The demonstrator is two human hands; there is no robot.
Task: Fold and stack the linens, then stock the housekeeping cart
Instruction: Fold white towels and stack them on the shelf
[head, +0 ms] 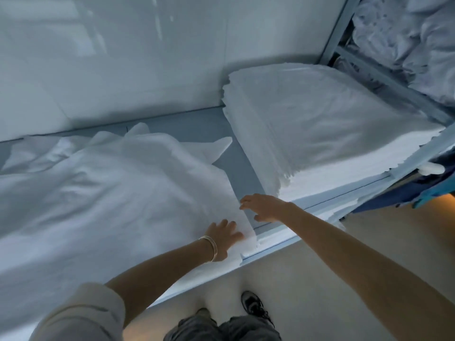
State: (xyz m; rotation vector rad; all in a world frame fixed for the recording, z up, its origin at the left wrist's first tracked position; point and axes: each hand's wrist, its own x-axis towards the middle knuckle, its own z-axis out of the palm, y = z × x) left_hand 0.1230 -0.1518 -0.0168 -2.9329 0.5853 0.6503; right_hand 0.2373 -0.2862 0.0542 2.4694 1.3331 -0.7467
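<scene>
White sheet (110,193) lay rumpled on the table (246,168); left hand (224,238) pressed its corner flat-fingered, right hand (263,207) hovered open beside the folded stack (320,134). Its overhanging near edge risked sliding floorward.

From my remote station I record the person's dress only. Left arm: a pale beige sleeve (81,313), rolled or cut short above the elbow, with a stitched cuff band; forearm bare below it. Left wrist: a set of thin metal bangles (212,247), silver to gold in tone, several rings lying close together. Right arm: bare as far as the frame shows; no sleeve, watch or ring that I can make out. Legs: grey trousers (221,328), creased, seen from above. One dark laced shoe (253,307) with lighter trim shows on the right; a second toe (203,312), duller and blurred, shows on the left.
</scene>
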